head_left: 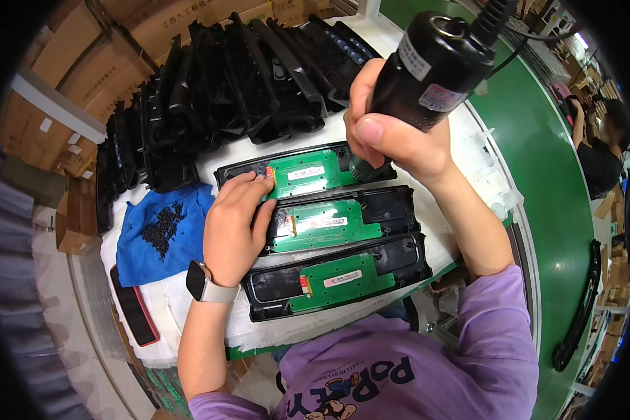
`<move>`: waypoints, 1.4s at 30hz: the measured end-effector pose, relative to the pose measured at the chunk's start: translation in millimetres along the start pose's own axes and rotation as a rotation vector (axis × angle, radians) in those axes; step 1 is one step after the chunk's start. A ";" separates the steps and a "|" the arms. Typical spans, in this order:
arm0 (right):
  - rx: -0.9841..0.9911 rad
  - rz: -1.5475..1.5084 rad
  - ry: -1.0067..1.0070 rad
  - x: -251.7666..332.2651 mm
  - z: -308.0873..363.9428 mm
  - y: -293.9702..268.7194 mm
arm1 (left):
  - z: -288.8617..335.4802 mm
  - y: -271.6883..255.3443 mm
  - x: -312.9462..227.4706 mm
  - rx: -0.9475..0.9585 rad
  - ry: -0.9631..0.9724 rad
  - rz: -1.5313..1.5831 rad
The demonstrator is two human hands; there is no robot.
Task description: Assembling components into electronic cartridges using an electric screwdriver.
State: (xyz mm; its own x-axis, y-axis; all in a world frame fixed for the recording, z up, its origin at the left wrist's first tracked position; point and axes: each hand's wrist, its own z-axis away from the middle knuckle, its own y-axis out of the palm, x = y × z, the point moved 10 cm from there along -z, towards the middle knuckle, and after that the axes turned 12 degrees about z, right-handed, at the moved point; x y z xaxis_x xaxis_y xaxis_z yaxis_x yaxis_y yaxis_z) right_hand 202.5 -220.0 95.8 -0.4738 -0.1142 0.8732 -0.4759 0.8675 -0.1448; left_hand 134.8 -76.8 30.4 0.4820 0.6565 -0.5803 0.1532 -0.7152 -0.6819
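Observation:
My right hand (399,140) is wrapped round a black corded electric screwdriver (430,70), tilted with its lower end toward the right part of the farthest black plastic panel (234,172). Its tip is hidden behind my fingers. A green circuit board (304,173) with a white label and a red connector lies in that panel. My left hand (238,213) is closed over the panel's left near edge, fingertips beside the red connector and thumb at the edge. Nearer to me lie a middle panel (392,206) and a nearest panel (269,283), each with a green board.
A blue cloth (136,238) with a heap of small black screws (162,229) lies left of my left hand, beside a red-edged phone (136,315). Black plastic housings (224,77) crowd the back of the white-covered table (434,217). Another person (598,154) is at far right.

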 end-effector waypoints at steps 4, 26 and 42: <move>-0.001 0.010 -0.052 4.9 2.2 2.3 | 0.1 -0.2 -3.4 0.000 0.021 -0.012; 0.258 -0.086 -0.411 80.8 20.3 -12.8 | 68.2 81.6 -81.1 0.501 -0.003 -0.273; 0.064 -0.068 -0.343 82.7 34.2 -36.0 | 44.6 -24.8 -76.5 -0.130 0.088 -0.188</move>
State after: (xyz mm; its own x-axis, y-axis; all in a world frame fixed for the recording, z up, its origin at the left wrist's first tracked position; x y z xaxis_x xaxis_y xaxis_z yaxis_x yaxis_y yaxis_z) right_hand 155.1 -277.2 157.4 -0.6555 -0.3364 0.6761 -0.5557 0.8212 -0.1301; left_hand 55.7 -98.6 71.8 0.5069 0.7618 -0.4033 0.3542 -0.6106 -0.7083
